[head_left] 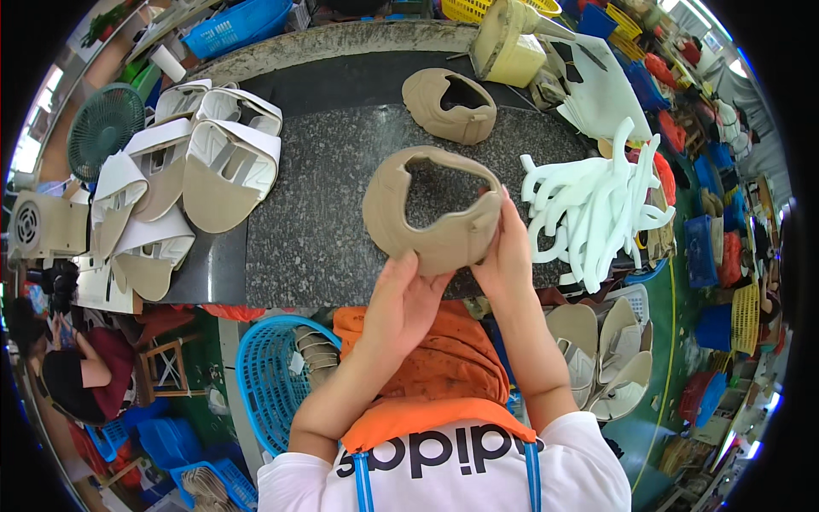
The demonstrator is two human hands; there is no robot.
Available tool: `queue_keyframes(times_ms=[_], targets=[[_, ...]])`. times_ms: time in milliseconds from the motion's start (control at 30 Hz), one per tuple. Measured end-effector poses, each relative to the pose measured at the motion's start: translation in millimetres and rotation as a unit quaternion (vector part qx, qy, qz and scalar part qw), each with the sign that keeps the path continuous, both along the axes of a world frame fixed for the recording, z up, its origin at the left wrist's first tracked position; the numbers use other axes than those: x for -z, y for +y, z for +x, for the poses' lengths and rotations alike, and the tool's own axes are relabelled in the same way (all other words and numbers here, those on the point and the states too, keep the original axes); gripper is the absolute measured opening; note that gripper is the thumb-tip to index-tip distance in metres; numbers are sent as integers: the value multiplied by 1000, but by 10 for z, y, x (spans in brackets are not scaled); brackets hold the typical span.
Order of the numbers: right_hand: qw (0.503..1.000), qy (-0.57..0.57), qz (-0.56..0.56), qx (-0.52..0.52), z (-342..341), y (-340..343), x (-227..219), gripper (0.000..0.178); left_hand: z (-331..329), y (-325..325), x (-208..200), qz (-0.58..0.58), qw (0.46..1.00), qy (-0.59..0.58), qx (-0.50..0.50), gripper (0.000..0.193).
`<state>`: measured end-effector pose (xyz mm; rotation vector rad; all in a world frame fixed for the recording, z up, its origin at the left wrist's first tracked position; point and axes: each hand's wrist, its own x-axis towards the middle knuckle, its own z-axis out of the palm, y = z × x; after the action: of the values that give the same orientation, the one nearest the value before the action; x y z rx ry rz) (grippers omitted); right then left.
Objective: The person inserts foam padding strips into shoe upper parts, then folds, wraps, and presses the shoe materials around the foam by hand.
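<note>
Over the speckled dark table top point(316, 222) I hold a tan shoe upper point(389, 209), its collar opening facing up. My left hand point(399, 300) grips its near lower edge, the thumb on the outside. At the right end, my right hand point(509, 256) is closed round the edge, with part of its fingers hidden behind the material. A second tan shoe upper point(469, 126) lies just beyond the held one. Close to my right hand is a heap of pale, curved foam strips point(589, 213).
Several white and tan shoe uppers point(226, 171) are stacked at the left, beside a green fan point(107, 128). A cream-coloured container point(508, 53) stands at the far edge. Below the table are a blue basket point(273, 384) and more beige uppers point(610, 350). Another person point(94, 375) sits at lower left.
</note>
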<state>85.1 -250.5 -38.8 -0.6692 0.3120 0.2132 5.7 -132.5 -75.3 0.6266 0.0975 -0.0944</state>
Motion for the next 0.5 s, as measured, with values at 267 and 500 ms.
queue_keyframes(times_ms=[267,500], targets=[[625,-492,-596,-108,-127,-332,-473,37,45,126,-54,-91,996,-22,-4,42],[627,-465,-593,-198,-142,-146,-283,23,283,239,-185,-63,997,0,-49,38]])
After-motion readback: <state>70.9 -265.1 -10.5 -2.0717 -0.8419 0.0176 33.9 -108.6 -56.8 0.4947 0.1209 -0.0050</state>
